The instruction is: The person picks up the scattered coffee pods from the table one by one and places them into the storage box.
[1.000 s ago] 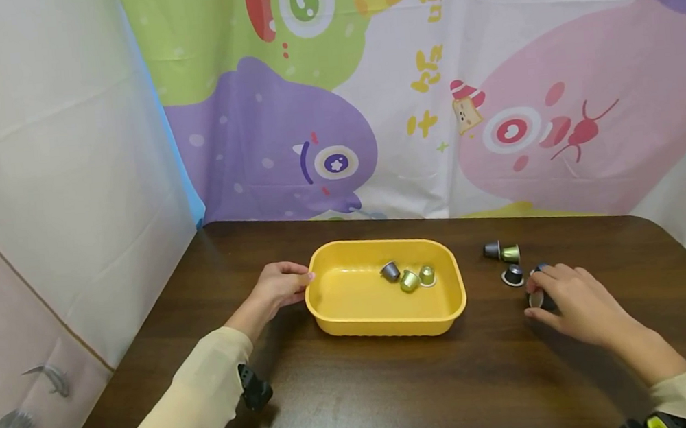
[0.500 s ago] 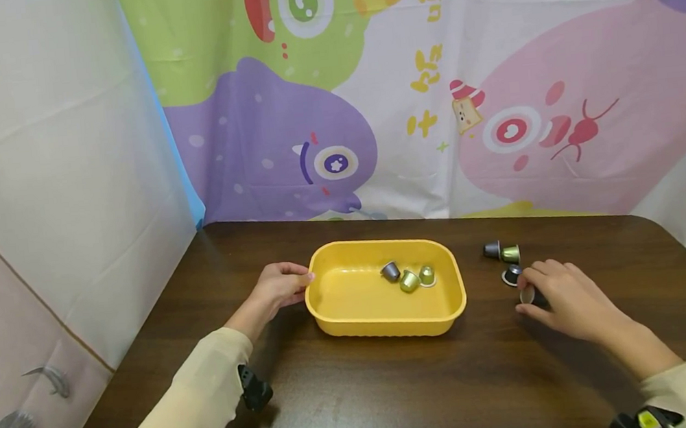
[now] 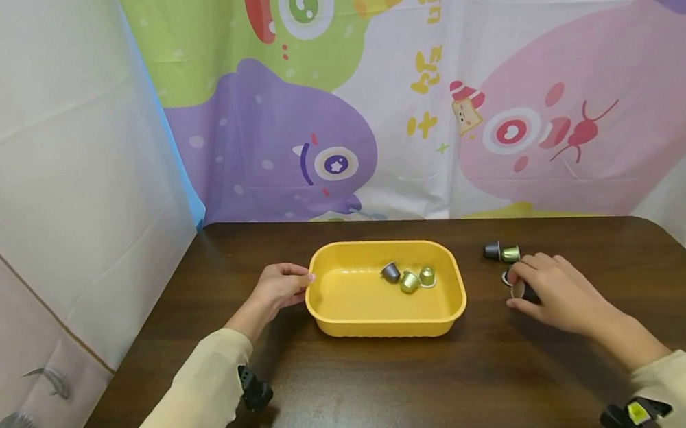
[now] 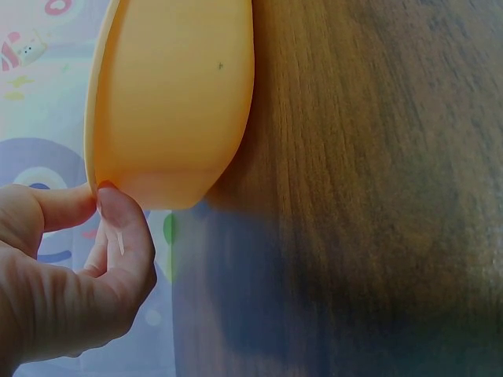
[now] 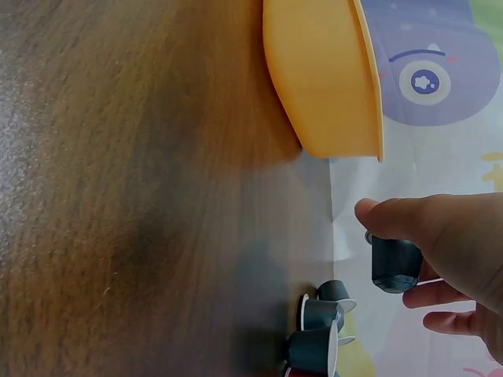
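A yellow plastic tub (image 3: pixel 385 329) stands mid-table. My left hand (image 3: pixel 278 286) pinches its left rim between thumb and fingers, which the left wrist view shows closely. Inside the tub, toward its right side, lie a dark grey coffee capsule (image 3: pixel 390 273) and two green capsules (image 3: pixel 409 282). Right of the tub, my right hand (image 3: pixel 564 292) holds a dark coffee capsule (image 5: pixel 395 265) by thumb and fingers, its pale lid facing the tub in the head view. Past the fingertips, a black capsule (image 3: pixel 506 278) on the table is partly hidden by the hand.
Behind it, a grey capsule (image 3: pixel 492 250) and a green capsule (image 3: pixel 511 253) lie side by side on the dark wooden table (image 3: pixel 360 391). The right wrist view shows several capsules (image 5: pixel 313 351) clustered below the hand. A printed cartoon curtain (image 3: pixel 413 166) hangs along the table's back edge.
My right hand has moved left toward the tub with the dark capsule, now covering part of the black capsule on the table. The left hand and the tub stay put.
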Motion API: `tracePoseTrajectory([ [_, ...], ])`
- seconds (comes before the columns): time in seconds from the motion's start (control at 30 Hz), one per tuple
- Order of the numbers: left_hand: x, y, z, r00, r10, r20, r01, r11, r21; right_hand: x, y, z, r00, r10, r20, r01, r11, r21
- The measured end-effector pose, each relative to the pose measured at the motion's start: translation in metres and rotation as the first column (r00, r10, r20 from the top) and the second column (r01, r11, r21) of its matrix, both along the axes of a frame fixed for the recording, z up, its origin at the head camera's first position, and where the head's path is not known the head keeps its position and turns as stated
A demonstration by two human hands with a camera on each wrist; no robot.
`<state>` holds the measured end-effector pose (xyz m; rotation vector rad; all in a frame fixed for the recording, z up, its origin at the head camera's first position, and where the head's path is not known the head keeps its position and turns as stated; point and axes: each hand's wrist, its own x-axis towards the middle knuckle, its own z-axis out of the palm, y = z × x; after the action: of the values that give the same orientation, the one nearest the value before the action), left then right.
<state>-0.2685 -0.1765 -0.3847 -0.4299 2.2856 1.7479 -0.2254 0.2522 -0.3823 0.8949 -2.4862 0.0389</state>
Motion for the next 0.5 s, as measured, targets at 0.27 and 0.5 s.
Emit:
tracePoseTrajectory([
  [0.27, 0.0000, -0.0002, -0.0002, 1.000, -0.002, -0.007, 0.002, 1.000, 0.002, -0.0021, -0.0048, 0.0044, 1.000, -0.017, 0.021, 0.017, 1.000, 0.001],
  [0.5, 0.0005, -0.0003, -0.0005, 1.000, 0.000, -0.004, 0.000, 1.000, -0.004, -0.0030, -0.0077, 0.0068, 0.999, -0.020, 0.040, 0.019, 1.000, 0.011],
])
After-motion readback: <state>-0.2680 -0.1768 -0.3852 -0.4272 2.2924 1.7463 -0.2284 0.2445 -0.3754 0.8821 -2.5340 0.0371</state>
